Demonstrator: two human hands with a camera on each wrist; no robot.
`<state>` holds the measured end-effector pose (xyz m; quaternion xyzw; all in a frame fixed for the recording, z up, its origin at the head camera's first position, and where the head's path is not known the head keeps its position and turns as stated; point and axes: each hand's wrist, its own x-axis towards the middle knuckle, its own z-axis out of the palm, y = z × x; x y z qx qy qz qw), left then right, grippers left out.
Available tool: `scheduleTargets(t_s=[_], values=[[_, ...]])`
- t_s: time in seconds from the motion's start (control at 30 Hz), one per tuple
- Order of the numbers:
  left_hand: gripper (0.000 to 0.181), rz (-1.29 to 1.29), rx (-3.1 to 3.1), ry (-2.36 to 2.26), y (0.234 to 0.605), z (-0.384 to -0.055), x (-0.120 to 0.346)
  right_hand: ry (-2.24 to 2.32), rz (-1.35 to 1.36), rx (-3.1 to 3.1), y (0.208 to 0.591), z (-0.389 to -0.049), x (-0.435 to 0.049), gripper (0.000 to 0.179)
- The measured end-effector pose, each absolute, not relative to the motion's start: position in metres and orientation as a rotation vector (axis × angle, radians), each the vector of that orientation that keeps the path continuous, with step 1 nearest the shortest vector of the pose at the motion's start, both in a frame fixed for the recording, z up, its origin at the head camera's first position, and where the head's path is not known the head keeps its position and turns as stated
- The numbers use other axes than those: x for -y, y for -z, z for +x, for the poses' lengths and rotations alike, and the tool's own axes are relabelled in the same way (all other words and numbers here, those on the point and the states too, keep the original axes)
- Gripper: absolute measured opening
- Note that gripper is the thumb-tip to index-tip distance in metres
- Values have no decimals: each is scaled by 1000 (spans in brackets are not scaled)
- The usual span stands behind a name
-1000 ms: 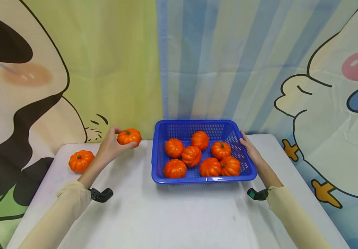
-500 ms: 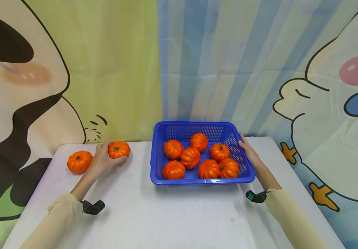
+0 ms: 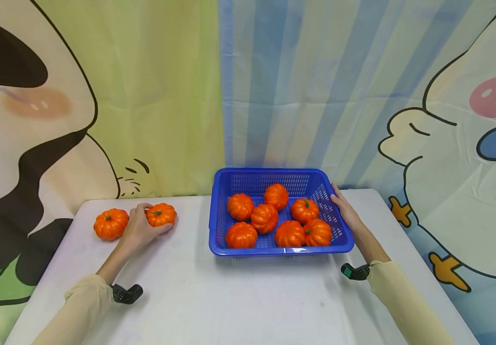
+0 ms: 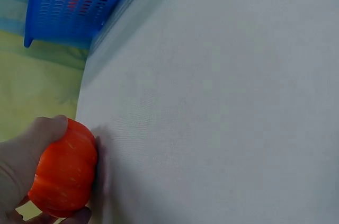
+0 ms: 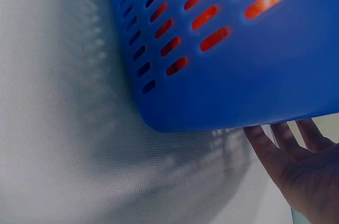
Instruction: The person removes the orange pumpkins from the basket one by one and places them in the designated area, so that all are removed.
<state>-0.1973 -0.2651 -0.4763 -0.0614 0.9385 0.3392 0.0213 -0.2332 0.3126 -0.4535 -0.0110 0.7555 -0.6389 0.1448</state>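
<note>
A small orange toy pumpkin [image 3: 161, 214] with a green stem is at the back left of the white table. My left hand [image 3: 139, 229] holds it, thumb on one side and fingers round the other; in the left wrist view, the pumpkin [image 4: 66, 171] is close over the tabletop. A second pumpkin [image 3: 111, 224] lies just left of that hand. Several more, such as one pumpkin [image 3: 264, 218] in the middle, lie in a blue perforated basket [image 3: 280, 251]. My right hand [image 3: 346, 210] grips the basket's right side, thumb at the rim, fingers [image 5: 273, 158] against the outer wall.
The white table [image 3: 248, 297] ends at the back against a hanging curtain [image 3: 269, 86] with cartoon animals. A black wrist device [image 3: 127, 293] sits at the left wrist, another black device [image 3: 355, 272] at the right.
My left hand has moved left and down with the pumpkin, bringing it down beside the other pumpkin on the left. The right hand and the basket stay nearly where they were.
</note>
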Motion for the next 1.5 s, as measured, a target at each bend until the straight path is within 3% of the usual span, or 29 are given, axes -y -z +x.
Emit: scheduleTargets(t_s=[0.63, 1.03, 1.5], values=[[99, -48, -2974, -854, 463, -188, 260, 1845, 27, -2156, 452, -235, -312, 61], [88, 155, -3136, -937, 421, -173, 248, 1801, 7, -2196, 452, -234, -314, 62], [82, 258, -3048, -976, 413, -159, 224, 1842, 13, -2131, 424, -220, -299, 62]])
